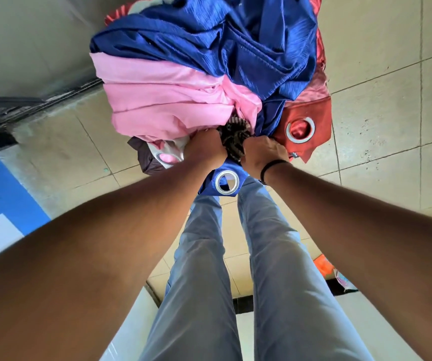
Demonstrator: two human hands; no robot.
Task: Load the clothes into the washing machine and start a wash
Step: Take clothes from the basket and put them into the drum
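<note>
Both hands [235, 152] deep in bundled curtains [209, 74].

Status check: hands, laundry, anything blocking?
Left hand and right hand both grip the bundle, held above tiled floor. Washer not in view. Nothing visibly blocking.

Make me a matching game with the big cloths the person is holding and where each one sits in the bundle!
Things:
1. blue cloth
2. pink cloth
3. red cloth
4. striped brown cloth

Places:
A. between the left hand and right hand
B. on the right, with a metal ring
C. on top, farthest from the person
D. on the left side

Pairs: 1-C, 2-D, 3-B, 4-A
</note>
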